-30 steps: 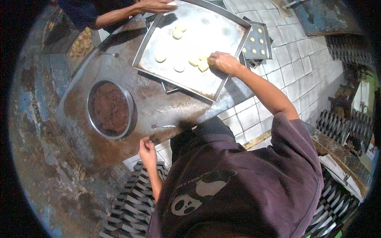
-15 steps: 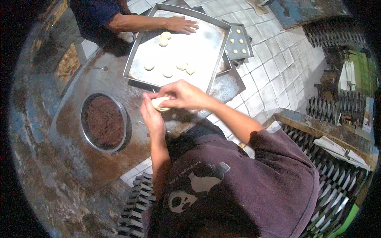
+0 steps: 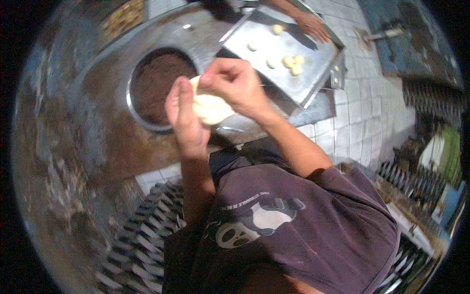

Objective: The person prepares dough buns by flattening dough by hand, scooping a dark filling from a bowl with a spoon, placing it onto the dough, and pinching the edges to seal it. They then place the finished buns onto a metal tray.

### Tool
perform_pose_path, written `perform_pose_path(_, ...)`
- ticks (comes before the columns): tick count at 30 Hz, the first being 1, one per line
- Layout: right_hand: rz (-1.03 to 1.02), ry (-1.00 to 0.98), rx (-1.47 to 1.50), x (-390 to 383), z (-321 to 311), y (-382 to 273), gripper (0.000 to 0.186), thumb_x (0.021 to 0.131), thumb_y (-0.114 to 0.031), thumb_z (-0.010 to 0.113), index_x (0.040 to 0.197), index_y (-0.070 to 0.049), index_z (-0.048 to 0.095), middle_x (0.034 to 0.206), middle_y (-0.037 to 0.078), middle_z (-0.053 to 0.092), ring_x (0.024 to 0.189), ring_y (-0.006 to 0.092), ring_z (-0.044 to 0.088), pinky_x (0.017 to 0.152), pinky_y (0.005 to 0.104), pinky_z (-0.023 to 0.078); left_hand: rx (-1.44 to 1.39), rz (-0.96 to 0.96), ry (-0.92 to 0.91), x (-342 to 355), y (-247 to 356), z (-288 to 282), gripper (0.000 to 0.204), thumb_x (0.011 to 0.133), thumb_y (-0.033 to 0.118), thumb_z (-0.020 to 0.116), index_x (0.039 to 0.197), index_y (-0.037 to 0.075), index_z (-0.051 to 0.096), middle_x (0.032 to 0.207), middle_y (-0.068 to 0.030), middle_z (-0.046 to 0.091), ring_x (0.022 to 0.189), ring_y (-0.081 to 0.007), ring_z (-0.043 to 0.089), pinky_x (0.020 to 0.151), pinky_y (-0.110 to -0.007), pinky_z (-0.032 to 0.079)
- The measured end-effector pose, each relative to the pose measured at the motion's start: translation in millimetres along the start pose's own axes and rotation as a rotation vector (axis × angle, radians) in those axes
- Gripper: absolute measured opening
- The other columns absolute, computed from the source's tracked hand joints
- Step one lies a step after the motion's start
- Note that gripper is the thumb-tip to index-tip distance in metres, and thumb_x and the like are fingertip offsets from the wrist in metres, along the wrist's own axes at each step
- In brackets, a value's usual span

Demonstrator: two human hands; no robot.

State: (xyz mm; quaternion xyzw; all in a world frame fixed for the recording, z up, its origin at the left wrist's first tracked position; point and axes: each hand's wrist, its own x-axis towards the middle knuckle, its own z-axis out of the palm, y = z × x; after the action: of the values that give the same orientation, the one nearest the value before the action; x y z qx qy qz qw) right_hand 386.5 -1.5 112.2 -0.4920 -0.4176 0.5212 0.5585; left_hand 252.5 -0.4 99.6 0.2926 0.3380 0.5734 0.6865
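Note:
A pale, flattened piece of dough (image 3: pixel 213 109) is held up between my two hands. My left hand (image 3: pixel 187 117) is closed along its left side, thumb upright. My right hand (image 3: pixel 237 87) pinches its upper edge with curled fingers. Just behind my left hand stands a round metal bowl (image 3: pixel 130 102) filled with a dark brown paste (image 3: pixel 164 83). Beyond my right hand lies a metal baking tray (image 3: pixel 267 43), with several dough balls (image 3: pixel 295 64) on it.
A co-worker's hand (image 3: pixel 314 27) rests at the tray's far side. More trays (image 3: pixel 338 73) are partly visible under it. The bowl sits on a stained worktable (image 3: pixel 105 152). Dark slatted racks (image 3: pixel 142 235) stand to my lower left and at the right. White tiles (image 3: pixel 352 115) cover the floor.
The dough now shows as a broad flat round rather than a small lump. My view has swung, so the tray appears farther right and the bowl lies behind my hands.

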Motion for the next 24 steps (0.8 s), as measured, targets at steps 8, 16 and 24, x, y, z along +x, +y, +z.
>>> perform_pose_path(8,0.331,-0.575,0.012,-4.0,78.5,-27.2,0.039,0.106,-0.033,0.061,0.102,0.003,0.076,0.093,0.003,0.074,0.084,0.0064,0.064,0.072,0.0267,0.052,0.186,0.138,-0.062,-6.2,20.3,-104.4,0.023,0.103,0.032,0.063,0.096,0.010,0.059,0.083,0.0018,0.061,0.077,-0.0068,0.060,0.068,-0.024,0.051)
perform_pose_path(16,0.575,-0.358,-0.694,-4.5,67.3,90.5,0.053,0.101,-0.048,0.060,0.100,0.003,0.073,0.090,0.020,0.070,0.076,0.0361,0.071,0.071,0.0429,0.058,0.742,0.166,-0.103,-51.1,-15.7,-205.1,0.067,0.072,0.016,0.093,0.126,-0.002,0.058,0.124,-0.0149,0.067,0.111,-0.0245,0.067,0.097,-0.040,0.053)
perform_pose_path(24,-0.074,-0.504,-1.378,-148.9,-27.4,334.9,0.035,0.094,-0.012,0.058,0.126,0.001,0.055,0.107,0.022,0.067,0.089,0.0431,0.071,0.079,0.0527,0.058,0.568,-0.266,0.240,-55.3,14.4,-276.1,0.039,0.085,-0.001,0.074,0.122,-0.002,0.063,0.102,-0.0098,0.074,0.079,-0.0141,0.070,0.060,-0.027,0.053)
